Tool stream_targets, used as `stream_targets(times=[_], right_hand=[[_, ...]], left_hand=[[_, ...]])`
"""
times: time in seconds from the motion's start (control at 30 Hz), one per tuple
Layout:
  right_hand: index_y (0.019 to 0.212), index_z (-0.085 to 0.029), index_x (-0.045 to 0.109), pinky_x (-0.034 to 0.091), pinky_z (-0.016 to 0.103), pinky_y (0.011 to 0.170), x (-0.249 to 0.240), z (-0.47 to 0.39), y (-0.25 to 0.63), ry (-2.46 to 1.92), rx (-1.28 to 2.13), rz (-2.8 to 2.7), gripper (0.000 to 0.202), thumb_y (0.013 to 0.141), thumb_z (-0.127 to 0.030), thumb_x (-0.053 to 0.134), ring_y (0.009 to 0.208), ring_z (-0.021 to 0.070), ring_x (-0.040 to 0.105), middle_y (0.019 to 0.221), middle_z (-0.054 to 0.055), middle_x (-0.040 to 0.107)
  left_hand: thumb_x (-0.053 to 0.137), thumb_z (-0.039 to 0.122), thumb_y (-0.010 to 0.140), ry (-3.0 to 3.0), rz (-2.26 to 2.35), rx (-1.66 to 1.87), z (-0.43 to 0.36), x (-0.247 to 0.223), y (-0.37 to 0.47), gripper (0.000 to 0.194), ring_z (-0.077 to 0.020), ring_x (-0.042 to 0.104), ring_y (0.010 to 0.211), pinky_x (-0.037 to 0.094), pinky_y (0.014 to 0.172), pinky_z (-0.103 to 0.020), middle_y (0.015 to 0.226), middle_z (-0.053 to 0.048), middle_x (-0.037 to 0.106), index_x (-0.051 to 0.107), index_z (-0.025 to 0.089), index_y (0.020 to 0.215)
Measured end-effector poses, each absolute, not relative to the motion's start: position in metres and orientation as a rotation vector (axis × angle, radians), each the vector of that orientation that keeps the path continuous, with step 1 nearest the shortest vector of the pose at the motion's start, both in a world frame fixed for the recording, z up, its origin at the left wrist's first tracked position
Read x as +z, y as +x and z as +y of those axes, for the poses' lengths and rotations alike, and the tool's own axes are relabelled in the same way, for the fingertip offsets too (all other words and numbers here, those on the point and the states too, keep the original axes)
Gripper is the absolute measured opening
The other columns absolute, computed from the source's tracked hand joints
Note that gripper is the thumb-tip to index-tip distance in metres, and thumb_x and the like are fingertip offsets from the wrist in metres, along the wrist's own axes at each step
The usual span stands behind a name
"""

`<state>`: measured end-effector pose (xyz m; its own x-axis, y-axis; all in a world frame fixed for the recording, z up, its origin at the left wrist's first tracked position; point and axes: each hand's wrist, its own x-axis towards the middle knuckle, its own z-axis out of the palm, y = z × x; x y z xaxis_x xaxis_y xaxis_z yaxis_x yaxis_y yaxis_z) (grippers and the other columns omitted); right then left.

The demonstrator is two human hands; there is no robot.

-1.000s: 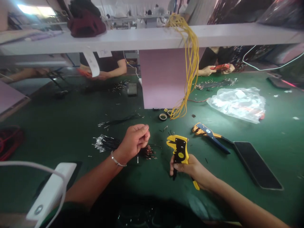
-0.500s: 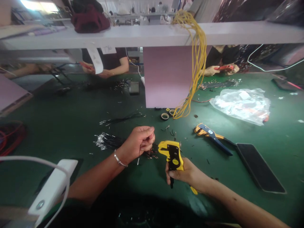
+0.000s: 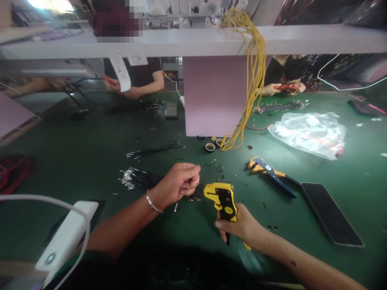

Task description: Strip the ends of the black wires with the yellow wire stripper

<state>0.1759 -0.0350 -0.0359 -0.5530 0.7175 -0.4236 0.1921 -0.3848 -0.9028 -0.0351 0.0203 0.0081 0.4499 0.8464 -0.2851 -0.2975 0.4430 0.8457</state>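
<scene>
My left hand (image 3: 185, 180) is closed, pinching a short black wire (image 3: 176, 204) whose pale end hangs below the fingers. Beneath and behind that hand lies a bundle of black wires (image 3: 143, 180) with bright metal ends pointing left. A yellow and black wire stripper (image 3: 225, 201) is gripped in my right hand (image 3: 237, 223), its jaw end facing left toward the left hand. A small gap separates the jaws from the left fingers. The palm hides part of the stripper's handles.
Right of my hands lie a second wire stripper (image 3: 269, 173), a black phone (image 3: 332, 213) and a clear plastic bag (image 3: 308, 135). Tape rolls (image 3: 210, 148) sit near hanging yellow wires (image 3: 254, 68). A white power strip (image 3: 68, 233) is at left. Co-workers' hands work across the table.
My right hand with the wire stripper has shifted slightly right and down. My left hand, still pinching the wire, has moved slightly right.
</scene>
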Motion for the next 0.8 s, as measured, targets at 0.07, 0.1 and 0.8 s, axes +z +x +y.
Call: stream_targets(times=[0.07,0.1,0.8], right_hand=[[0.061,-0.020,0.050,0.037,0.025,0.046,-0.038,-0.035,0.177,-1.285,1.954,-1.468,0.029,0.067,-0.041,0.069,0.037,0.0110,0.045,0.040,-0.003,0.054],[0.059,-0.020,0.049,0.035,0.025,0.045,-0.039,-0.034,0.178,-1.317,1.925,-1.468,0.030,0.067,-0.041,0.068,0.036,0.0105,0.043,0.038,-0.004,0.052],[0.085,-0.016,0.060,0.046,0.035,0.072,-0.055,-0.019,0.193,-1.064,1.872,-1.259,0.023,0.073,-0.032,0.071,0.071,0.0206,0.061,0.072,0.005,0.069]], left_hand=[[0.063,0.035,0.084,0.823,0.827,0.802,0.019,0.008,-0.033,0.037,-0.0004,0.018,0.036,0.012,0.036,-0.017,0.049,0.005,0.040,0.046,0.014,0.058],[0.063,0.035,0.083,0.828,0.841,0.802,0.018,0.007,-0.032,0.037,-0.0004,0.019,0.036,0.012,0.036,-0.017,0.048,0.004,0.040,0.046,0.014,0.058],[0.066,0.031,0.081,0.786,0.892,0.967,0.026,0.004,-0.036,0.033,0.0005,0.021,0.036,0.013,0.036,-0.017,0.052,0.004,0.046,0.048,0.013,0.059]])
